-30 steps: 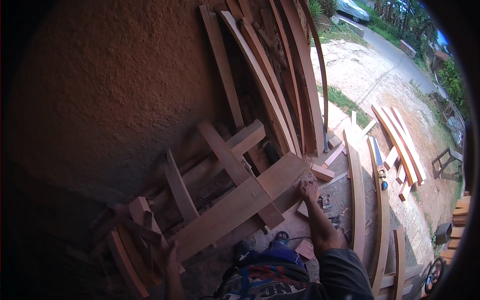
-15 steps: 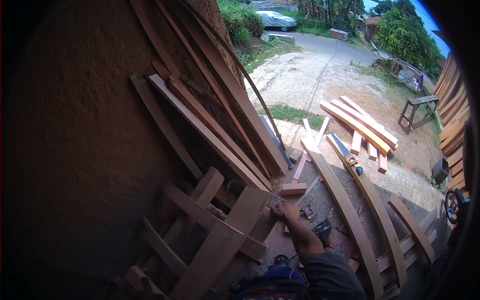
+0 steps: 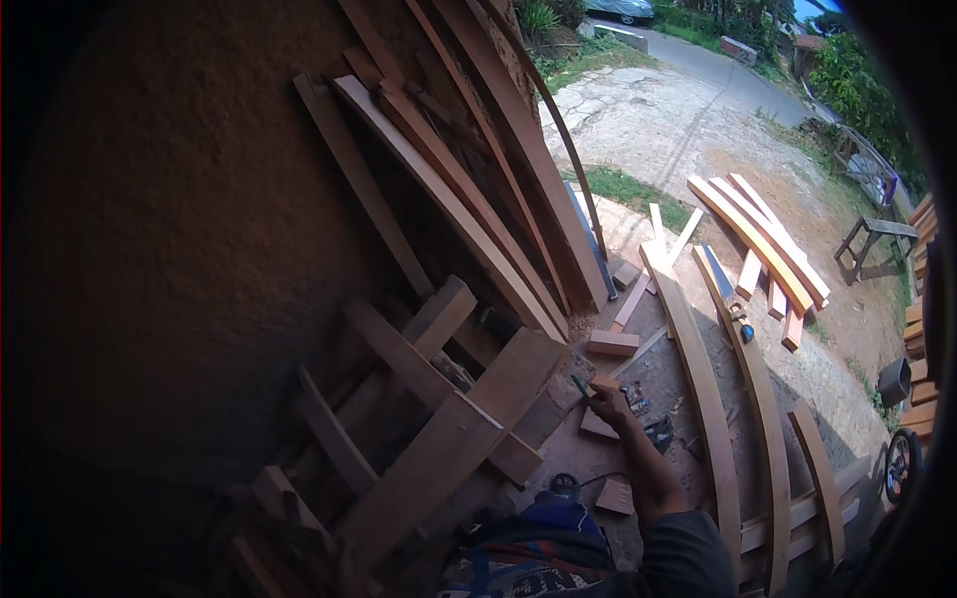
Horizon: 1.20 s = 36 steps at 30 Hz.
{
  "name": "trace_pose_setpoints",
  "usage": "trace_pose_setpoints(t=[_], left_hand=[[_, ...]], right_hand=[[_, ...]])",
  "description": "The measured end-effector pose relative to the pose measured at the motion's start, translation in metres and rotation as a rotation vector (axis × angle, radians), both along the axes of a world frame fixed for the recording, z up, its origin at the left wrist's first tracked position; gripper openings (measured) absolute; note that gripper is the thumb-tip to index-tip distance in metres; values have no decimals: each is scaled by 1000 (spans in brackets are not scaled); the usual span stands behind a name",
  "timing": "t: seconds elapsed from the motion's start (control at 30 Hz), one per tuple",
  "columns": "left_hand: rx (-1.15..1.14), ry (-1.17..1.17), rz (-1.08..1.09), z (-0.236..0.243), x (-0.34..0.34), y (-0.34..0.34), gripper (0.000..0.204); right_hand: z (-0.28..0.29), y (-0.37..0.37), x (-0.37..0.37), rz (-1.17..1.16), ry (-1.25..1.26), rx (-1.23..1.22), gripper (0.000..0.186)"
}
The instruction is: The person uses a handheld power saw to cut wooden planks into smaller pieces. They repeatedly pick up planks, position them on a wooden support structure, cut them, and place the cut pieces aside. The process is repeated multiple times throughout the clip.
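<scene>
My right hand (image 3: 610, 404) is closed on a slim green pencil (image 3: 580, 387), which points up and to the left. It is held just right of the far end of a wide wooden board (image 3: 429, 473), apart from it. The board slants away from me across narrower timbers (image 3: 399, 354), and a thin pale line crosses its middle. A dim brownish shape by the board's near end may be my left hand (image 3: 351, 570); shadow hides its fingers.
Long planks (image 3: 449, 209) lean on the earthen wall at left. Two long beams (image 3: 693, 374) lie on the right, with a handsaw (image 3: 716, 271) and a blue tape measure (image 3: 746, 331) on one. A wood block (image 3: 613, 343) and offcuts lie beyond my hand. Farther off are stacked timbers (image 3: 763, 244) and a bench (image 3: 875, 239).
My right hand has moved right, away from the board's far end, with the pencil still in it. The view has shifted, so the yard appears farther right and higher.
</scene>
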<state>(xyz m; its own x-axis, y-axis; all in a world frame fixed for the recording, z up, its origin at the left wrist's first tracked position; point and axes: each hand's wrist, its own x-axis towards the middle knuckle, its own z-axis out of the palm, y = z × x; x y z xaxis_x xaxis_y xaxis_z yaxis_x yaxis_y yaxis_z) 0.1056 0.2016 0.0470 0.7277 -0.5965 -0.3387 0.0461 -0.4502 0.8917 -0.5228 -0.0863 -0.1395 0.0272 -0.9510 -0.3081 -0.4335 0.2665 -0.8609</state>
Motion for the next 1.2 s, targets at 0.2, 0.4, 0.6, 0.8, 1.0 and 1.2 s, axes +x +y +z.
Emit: trace_pose_setpoints(t=[0.2,0.4,0.6,0.8,1.0,1.2], left_hand=[[-41,-297,-46,-11,-3,35,75],[201,-950,-621,46,-98,-54,114],[369,-1139,-1094,41,-158,-124,133],[188,-1050,-1030,19,-160,-126,132],[80,-951,-957,31,-157,-119,118],[-74,-1038,-425,122,-77,-48,106]], right_hand=[[80,45,33,-381,-695,-46,32],[157,20,116,-80,-306,-395,18],[179,-21,177,212,-373,-65,28],[165,-54,175,591,-205,-240,30],[156,-69,142,831,54,-327,38],[205,-14,168,221,-162,-399,50]])
